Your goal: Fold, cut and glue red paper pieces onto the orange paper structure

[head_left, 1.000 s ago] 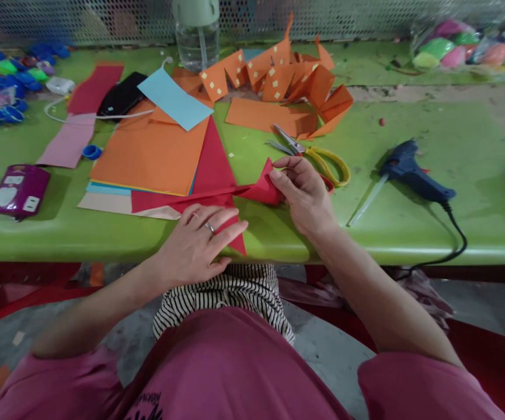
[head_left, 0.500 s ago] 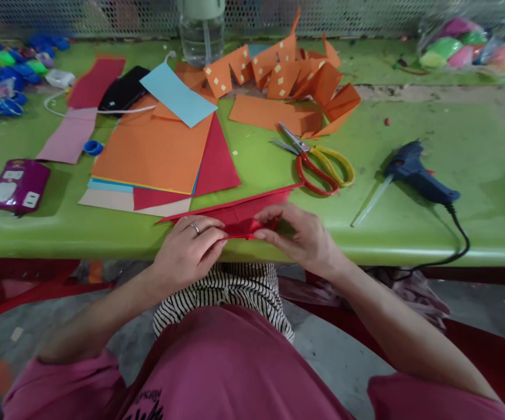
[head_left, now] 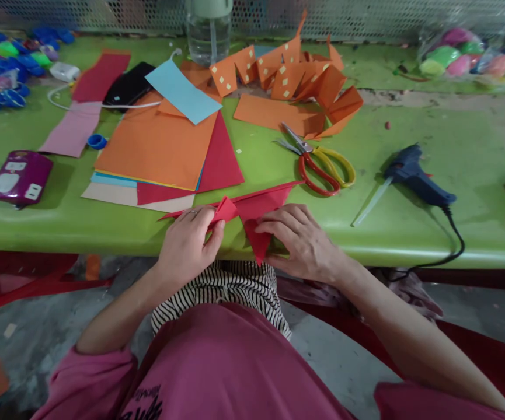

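One folded red paper [head_left: 263,204] lies at the desk's [head_left: 410,233] near edge, between both hands, probably so the surface backs its creases. The left hand's [head_left: 188,242] grip is narrow, pinching a turned-up flap [head_left: 225,213]; the right hand's [head_left: 302,242] curled fingers touch the six-o'clock point, though whether its thumb closes I cannot tell. At two o'clock, scissors [head_left: 307,155] sit within reach.

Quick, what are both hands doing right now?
Left hand: closed, holding a folded part of the red paper.
Right hand: fingers on the paper's pointed flap; can't tell whether it grips.
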Demonstrator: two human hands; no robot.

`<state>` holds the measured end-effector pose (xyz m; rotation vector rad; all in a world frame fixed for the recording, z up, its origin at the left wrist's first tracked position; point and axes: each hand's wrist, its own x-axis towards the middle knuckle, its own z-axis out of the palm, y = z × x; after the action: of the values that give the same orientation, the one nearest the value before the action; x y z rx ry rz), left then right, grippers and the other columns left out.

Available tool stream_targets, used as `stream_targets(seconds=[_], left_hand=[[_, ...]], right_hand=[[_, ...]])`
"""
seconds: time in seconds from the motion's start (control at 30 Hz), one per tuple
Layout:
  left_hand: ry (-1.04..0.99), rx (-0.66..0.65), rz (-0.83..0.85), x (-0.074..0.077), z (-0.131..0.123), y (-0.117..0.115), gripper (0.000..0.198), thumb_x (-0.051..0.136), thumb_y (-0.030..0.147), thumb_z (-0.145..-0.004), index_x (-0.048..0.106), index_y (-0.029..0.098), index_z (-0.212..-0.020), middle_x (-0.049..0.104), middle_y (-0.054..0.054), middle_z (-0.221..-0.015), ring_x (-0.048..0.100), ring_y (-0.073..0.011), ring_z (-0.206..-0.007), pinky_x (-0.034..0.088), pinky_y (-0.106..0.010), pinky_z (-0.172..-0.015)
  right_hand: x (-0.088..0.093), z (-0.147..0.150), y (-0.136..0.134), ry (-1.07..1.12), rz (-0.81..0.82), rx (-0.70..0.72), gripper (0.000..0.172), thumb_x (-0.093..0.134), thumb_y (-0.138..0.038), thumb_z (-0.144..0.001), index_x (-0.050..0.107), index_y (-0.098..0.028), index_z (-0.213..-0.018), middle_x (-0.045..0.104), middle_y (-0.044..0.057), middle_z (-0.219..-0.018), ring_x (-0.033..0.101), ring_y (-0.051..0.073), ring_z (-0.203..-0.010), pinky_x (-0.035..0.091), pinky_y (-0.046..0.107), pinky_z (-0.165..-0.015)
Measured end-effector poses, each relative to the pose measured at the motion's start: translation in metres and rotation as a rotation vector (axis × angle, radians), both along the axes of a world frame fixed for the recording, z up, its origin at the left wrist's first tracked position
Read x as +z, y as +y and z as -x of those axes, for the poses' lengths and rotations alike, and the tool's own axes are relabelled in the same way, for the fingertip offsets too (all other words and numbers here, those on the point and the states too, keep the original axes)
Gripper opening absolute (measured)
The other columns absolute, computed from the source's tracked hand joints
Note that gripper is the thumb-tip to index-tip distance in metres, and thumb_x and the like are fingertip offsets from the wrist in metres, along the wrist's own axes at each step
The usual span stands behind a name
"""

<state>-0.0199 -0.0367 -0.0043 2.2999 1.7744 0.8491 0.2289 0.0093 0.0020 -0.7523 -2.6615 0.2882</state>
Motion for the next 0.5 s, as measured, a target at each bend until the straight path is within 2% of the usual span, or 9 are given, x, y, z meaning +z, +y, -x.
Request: stream_targets(seconds=[0.07, 0.17, 0.27, 0.33, 0.4, 0.5], left_hand=[[-0.002, -0.034, 0.013, 0.002, 0.002, 0.0, 0.015, 0.048, 0.025, -0.099, 0.056, 0.021, -0.086, 0.07, -0.005, -0.085, 0.065, -0.0196, -0.078, 0.052, -0.033, -0.072], [0.012, -0.094, 0.064, 0.009, 0.005, -0.001, 0.018, 0.047, 0.026, -0.099, 0.059, 0.02, -0.087, 0.07, -0.007, -0.087, 0.065, -0.0212, -0.081, 0.052, -0.035, -0.075], [0.035, -0.132, 0.099, 0.014, 0.004, -0.003, 0.022, 0.046, 0.027, -0.101, 0.059, 0.02, -0.083, 0.07, -0.007, -0.086, 0.065, -0.0218, -0.081, 0.052, -0.037, -0.076], [0.037, -0.11, 0.095, 0.013, 0.001, -0.005, 0.02, 0.047, 0.026, -0.101, 0.059, 0.02, -0.086, 0.071, -0.006, -0.087, 0.066, -0.0212, -0.081, 0.053, -0.036, -0.077], [-0.005, -0.05, 0.091, 0.01, -0.001, -0.006, 0.008, 0.051, 0.024, -0.1, 0.058, 0.021, -0.1, 0.072, -0.004, -0.088, 0.067, -0.0193, -0.079, 0.054, -0.034, -0.075], [-0.088, 0.011, 0.078, 0.005, -0.005, -0.006, 0.03, 0.055, 0.021, -0.098, 0.048, 0.022, -0.127, 0.072, -0.001, -0.093, 0.069, -0.0159, -0.076, 0.056, -0.029, -0.071]], right_hand=[[-0.001, 0.0, -0.001, 0.024, -0.009, -0.013, 0.018, 0.06, -0.024, -0.094, 0.064, -0.023, -0.111, 0.073, 0.01, -0.112, 0.061, 0.027, -0.103, 0.044, 0.044, -0.089], [0.0, 0.002, 0.0, 0.113, 0.053, -0.023, 0.009, 0.057, -0.024, -0.098, 0.065, -0.022, -0.102, 0.075, 0.009, -0.105, 0.064, 0.024, -0.095, 0.047, 0.04, -0.085], [0.003, 0.008, 0.003, 0.186, 0.176, -0.092, 0.014, 0.056, -0.031, -0.101, 0.066, -0.022, -0.097, 0.075, 0.008, -0.092, 0.066, 0.022, -0.086, 0.048, 0.037, -0.079], [0.006, 0.014, 0.004, 0.221, 0.285, -0.188, 0.014, 0.057, -0.034, -0.1, 0.065, -0.023, -0.097, 0.075, 0.006, -0.087, 0.067, 0.021, -0.081, 0.048, 0.036, -0.075], [0.009, 0.021, 0.004, 0.259, 0.392, -0.296, 0.011, 0.061, -0.033, -0.097, 0.062, -0.024, -0.101, 0.075, 0.003, -0.085, 0.068, 0.02, -0.078, 0.049, 0.034, -0.072], [0.011, 0.028, 0.006, 0.282, 0.489, -0.395, 0.017, 0.066, -0.029, -0.092, 0.056, -0.023, -0.104, 0.073, 0.001, -0.08, 0.066, 0.018, -0.071, 0.049, 0.031, -0.066]])
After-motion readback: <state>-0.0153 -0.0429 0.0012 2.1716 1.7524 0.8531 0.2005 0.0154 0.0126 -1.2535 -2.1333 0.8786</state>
